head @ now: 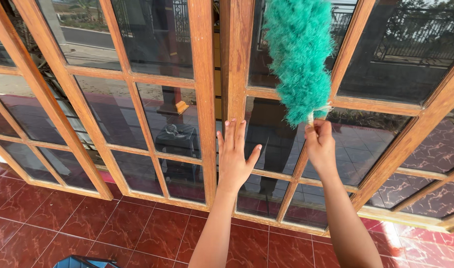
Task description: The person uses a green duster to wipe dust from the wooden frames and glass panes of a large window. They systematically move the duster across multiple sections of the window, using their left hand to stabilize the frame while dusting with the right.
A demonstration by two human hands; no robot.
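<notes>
My right hand (320, 145) grips the short handle of a fluffy teal duster (299, 54), whose head points up and rests against the glass panes of a wooden door (235, 64). My left hand (234, 156) is flat, fingers together, pressed against the door's upright wooden frame and the pane beside it, level with my right hand. The door is a pair of brown wooden leaves with a grid of dark glass panes that reflect the tiled porch.
Red marbled floor tiles (88, 223) lie below the door. A dark blue object (83, 262) pokes in at the bottom edge. Through the left panes (172, 124) a dark stool-like thing and an outdoor road show. A railing reflects in the upper right panes.
</notes>
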